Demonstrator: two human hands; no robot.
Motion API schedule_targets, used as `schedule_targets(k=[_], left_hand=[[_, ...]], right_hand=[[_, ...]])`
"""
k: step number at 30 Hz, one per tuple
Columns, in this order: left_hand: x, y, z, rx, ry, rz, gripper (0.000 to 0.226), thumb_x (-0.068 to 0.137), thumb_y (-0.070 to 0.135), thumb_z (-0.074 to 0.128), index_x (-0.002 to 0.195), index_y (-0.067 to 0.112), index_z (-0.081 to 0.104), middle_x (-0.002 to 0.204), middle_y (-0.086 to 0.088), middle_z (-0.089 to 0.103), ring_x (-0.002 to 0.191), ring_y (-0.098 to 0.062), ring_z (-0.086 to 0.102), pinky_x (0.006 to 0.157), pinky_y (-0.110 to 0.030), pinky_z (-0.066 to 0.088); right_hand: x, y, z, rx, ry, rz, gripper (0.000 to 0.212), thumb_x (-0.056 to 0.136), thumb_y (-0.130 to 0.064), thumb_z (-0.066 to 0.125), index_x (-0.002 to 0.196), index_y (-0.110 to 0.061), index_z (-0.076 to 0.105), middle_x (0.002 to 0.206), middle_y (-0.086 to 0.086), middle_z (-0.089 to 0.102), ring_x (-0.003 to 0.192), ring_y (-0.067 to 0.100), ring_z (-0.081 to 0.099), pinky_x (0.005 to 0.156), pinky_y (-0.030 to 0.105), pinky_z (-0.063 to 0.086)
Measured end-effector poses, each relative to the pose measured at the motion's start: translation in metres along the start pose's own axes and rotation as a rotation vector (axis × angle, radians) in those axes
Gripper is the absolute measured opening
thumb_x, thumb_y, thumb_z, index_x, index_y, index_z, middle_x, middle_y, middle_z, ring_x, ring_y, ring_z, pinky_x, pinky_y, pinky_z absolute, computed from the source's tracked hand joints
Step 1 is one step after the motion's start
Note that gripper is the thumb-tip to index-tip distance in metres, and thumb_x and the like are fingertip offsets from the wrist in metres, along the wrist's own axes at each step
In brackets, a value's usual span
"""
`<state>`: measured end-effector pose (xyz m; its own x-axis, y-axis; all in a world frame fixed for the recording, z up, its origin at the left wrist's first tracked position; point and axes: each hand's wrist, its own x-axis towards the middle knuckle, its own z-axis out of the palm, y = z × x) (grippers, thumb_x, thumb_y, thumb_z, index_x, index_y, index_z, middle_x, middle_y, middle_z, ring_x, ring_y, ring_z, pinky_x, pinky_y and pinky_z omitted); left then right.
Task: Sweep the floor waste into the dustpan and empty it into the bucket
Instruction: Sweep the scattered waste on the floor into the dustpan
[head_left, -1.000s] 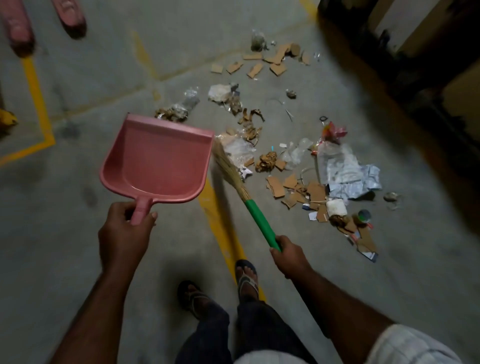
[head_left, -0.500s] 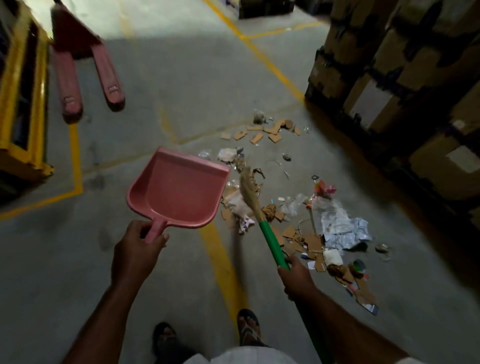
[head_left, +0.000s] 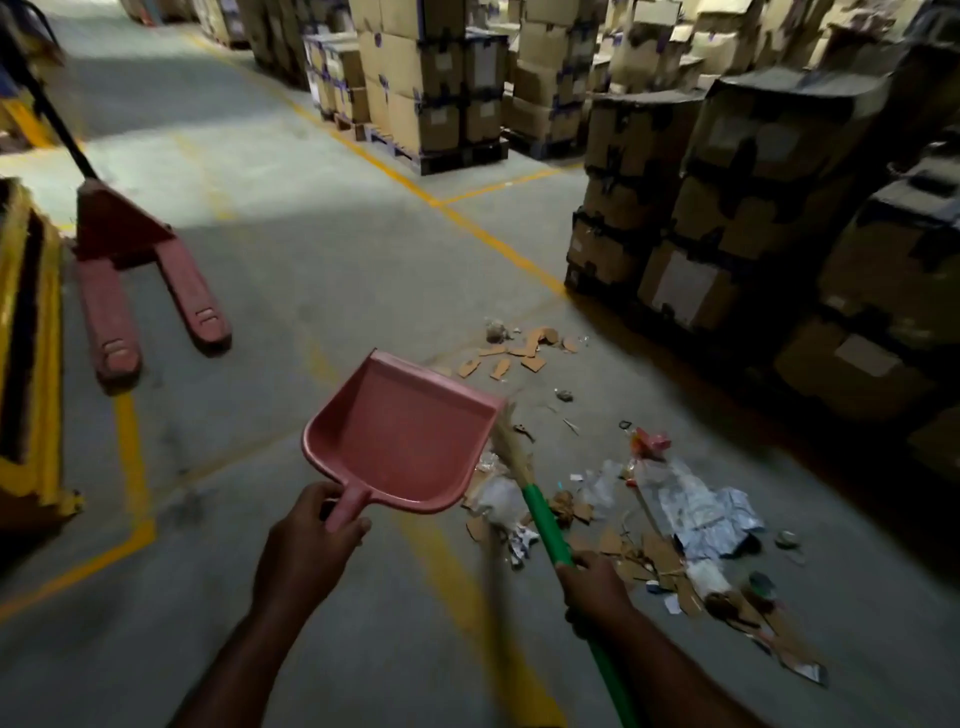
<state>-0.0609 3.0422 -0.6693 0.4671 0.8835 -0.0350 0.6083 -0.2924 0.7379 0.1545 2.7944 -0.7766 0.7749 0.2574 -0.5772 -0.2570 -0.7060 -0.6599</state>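
At frame centre the left hand grips the empty dustpan aloft and the right hand grips the broom over the waste at lower right, so sweeping seems unstarted; next, lower the pan beside it.

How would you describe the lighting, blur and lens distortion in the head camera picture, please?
Head view: dim overall, with a brighter patch on the floor at upper left; the stacked boxes at right sit in deep shadow; the broom shows blur-smeared bristles, while the dustpan is sharper; wide-angle bending tilts the boxes near the edges.
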Motion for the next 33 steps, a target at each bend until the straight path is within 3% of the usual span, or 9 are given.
schedule_targets(k=[12,21,25,28,33], left_hand=[[0.104,-0.028,-0.045,0.017,-0.088,0.116,0.039,0.073,0.032,0.083,0.106,0.032,0.062,0.080,0.013,0.072,0.072,-0.011,0.070,0.070,-0.037,0.057],[0.240,-0.066,-0.062,0.028,-0.076,0.018,0.049,0.064,0.044,0.080,0.107,0.038,0.056,0.086,0.011,0.072,0.072,-0.014,0.072,0.069,-0.041,0.058],[0.303,-0.066,-0.074,0.039,-0.041,-0.031,0.041,0.073,0.028,0.084,0.107,0.027,0.061,0.086,0.007,0.073,0.076,-0.017,0.072,0.071,-0.043,0.057],[0.347,-0.061,-0.081,0.014,-0.026,-0.039,0.036,0.075,0.024,0.083,0.105,0.025,0.063,0.086,0.005,0.072,0.076,-0.016,0.071,0.069,-0.038,0.055],[0.415,-0.067,-0.095,-0.014,-0.030,-0.041,0.031,0.080,0.019,0.080,0.106,0.022,0.062,0.086,0.001,0.070,0.069,0.005,0.062,0.058,-0.021,0.044]], right_hand=[[-0.001,-0.094,0.066,0.065,0.099,-0.066,0.040,0.092,-0.024,0.058,0.132,-0.022,0.054,0.078,0.010,0.064,0.049,0.021,0.056,0.041,0.024,0.044],[0.085,-0.171,0.133,0.025,0.116,-0.057,0.037,0.093,-0.025,0.056,0.130,-0.021,0.054,0.079,0.010,0.067,0.054,0.024,0.063,0.040,0.027,0.049],[0.122,-0.223,0.163,-0.012,0.052,-0.048,0.035,0.094,-0.024,0.055,0.129,-0.023,0.054,0.080,0.008,0.065,0.055,0.022,0.062,0.041,0.027,0.050],[0.147,-0.261,0.186,-0.034,0.016,-0.056,0.037,0.094,-0.027,0.056,0.131,-0.025,0.053,0.082,0.006,0.065,0.056,0.022,0.063,0.039,0.025,0.047],[0.179,-0.323,0.242,-0.088,-0.109,-0.041,0.039,0.091,-0.028,0.055,0.129,-0.024,0.052,0.085,0.007,0.063,0.056,0.023,0.063,0.039,0.025,0.047]])
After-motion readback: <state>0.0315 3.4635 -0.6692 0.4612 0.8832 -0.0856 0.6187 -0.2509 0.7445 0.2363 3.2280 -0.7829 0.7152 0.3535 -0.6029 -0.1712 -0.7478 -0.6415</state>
